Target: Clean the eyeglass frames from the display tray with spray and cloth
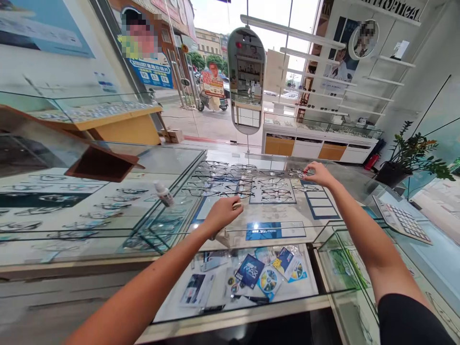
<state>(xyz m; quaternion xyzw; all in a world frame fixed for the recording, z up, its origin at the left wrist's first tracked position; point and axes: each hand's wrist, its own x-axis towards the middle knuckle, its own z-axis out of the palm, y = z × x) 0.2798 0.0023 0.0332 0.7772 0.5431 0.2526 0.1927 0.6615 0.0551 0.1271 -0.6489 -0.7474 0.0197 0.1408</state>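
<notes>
Several rows of eyeglasses (237,181) lie on the glass display counter. At the far right end of the rows, my right hand (318,174) is closed in a pinch at a pair of eyeglasses (296,173). My left hand (223,213) hovers over the near side of the rows with its fingers curled. Something pale shows at its fingertips and below the palm, too small to name. A white bottle (164,193) with a nozzle stands to the left of this hand.
Leaflets and cards (250,271) lie in the counter's near section. A calculator (400,218) rests on the right. An oval mirror (246,81) stands behind the counter. More glasses fill the left case (143,153), and a potted plant (413,153) is at the far right.
</notes>
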